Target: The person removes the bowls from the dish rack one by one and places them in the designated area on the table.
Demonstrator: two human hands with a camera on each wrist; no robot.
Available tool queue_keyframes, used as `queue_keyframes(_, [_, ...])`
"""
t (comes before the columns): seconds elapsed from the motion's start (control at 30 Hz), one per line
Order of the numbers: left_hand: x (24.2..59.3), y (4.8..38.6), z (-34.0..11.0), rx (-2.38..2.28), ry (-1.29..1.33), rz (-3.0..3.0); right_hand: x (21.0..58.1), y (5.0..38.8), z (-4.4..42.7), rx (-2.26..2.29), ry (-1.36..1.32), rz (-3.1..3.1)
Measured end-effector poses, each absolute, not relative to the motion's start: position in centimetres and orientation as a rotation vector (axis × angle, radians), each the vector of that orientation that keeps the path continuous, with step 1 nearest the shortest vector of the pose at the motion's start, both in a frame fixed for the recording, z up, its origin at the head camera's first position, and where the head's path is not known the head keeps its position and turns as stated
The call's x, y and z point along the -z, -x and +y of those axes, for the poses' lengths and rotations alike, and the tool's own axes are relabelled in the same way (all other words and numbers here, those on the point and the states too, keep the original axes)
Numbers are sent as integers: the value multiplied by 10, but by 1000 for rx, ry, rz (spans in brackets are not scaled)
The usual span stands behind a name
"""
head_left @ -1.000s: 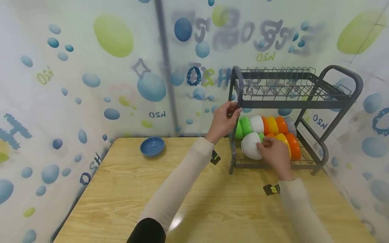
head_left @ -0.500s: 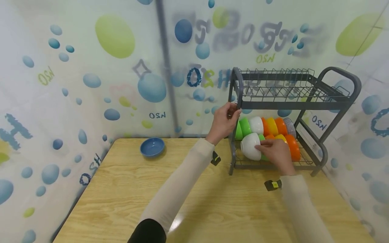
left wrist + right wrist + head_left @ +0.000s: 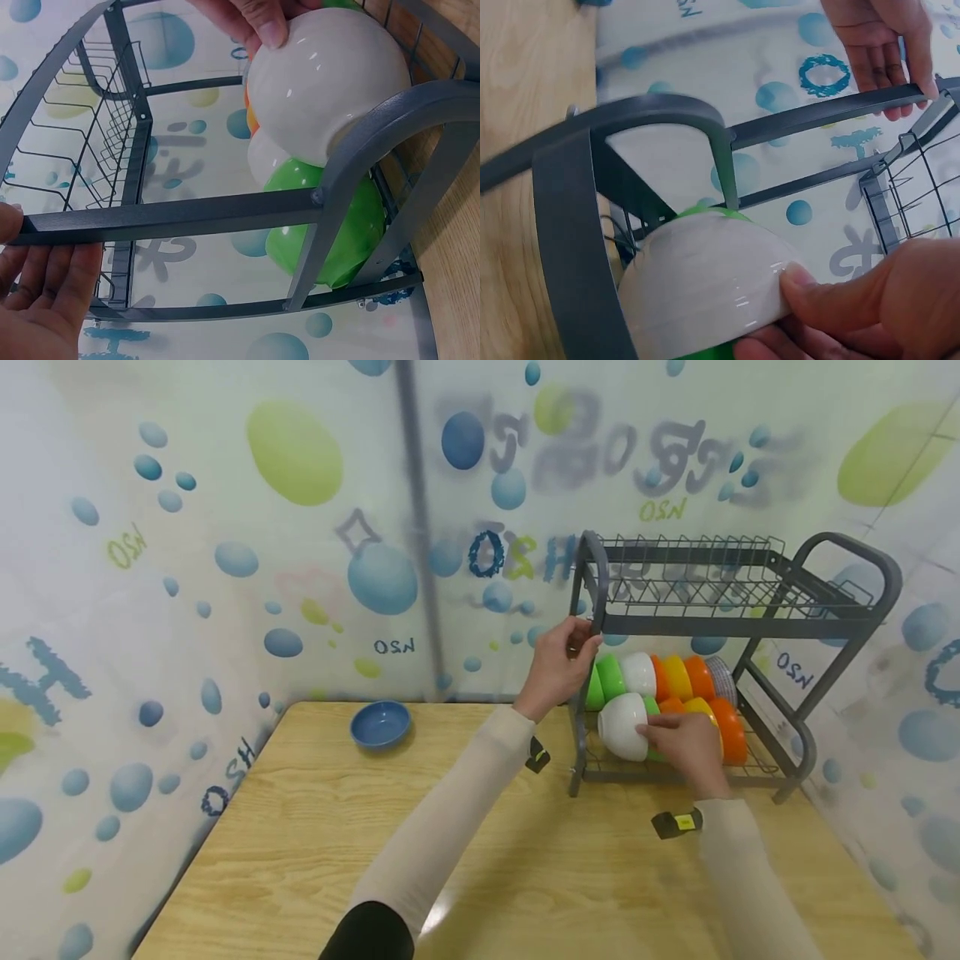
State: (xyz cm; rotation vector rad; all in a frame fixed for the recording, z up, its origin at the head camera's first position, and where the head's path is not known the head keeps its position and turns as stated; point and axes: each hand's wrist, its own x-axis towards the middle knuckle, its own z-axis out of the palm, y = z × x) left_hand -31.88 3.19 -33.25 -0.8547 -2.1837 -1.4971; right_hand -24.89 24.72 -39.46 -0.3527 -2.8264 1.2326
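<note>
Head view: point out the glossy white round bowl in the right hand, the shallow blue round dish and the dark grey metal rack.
Glossy white round bowl (image 3: 622, 727), head view: outer side.
Shallow blue round dish (image 3: 380, 725), head view: inside floor.
Dark grey metal rack (image 3: 697, 627), head view: front bar of upper tier.

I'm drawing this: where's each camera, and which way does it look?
Head: on the head, facing forward and down at the rack; left hand, right hand, sleeves show.
Left wrist: worn there, facing the rack's side; both hands show.
Right wrist: worn there, facing the held white bowl; both hands show.
Both wrist views share the white bowl and rack.
</note>
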Motion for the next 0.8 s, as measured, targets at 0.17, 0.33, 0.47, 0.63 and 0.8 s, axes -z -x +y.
queue_keyframes(0.17, [334, 320, 34, 1481, 853, -2180, 397, 249, 251, -1407, 415, -2804])
queue_keyframes(0.33, [334, 320, 35, 1482, 841, -2177, 398, 250, 253, -1625, 446, -2747])
queue_keyframes(0.47, [334, 319, 35, 1481, 833, -2190, 400, 248, 253, -1722, 458, -2711])
queue_keyframes(0.63, [334, 319, 36, 1495, 829, -2191, 402, 246, 253, -1805, 464, -2675])
queue_keyframes(0.8, [333, 319, 35, 1492, 824, -2196, 403, 242, 254, -1857, 441, -2631])
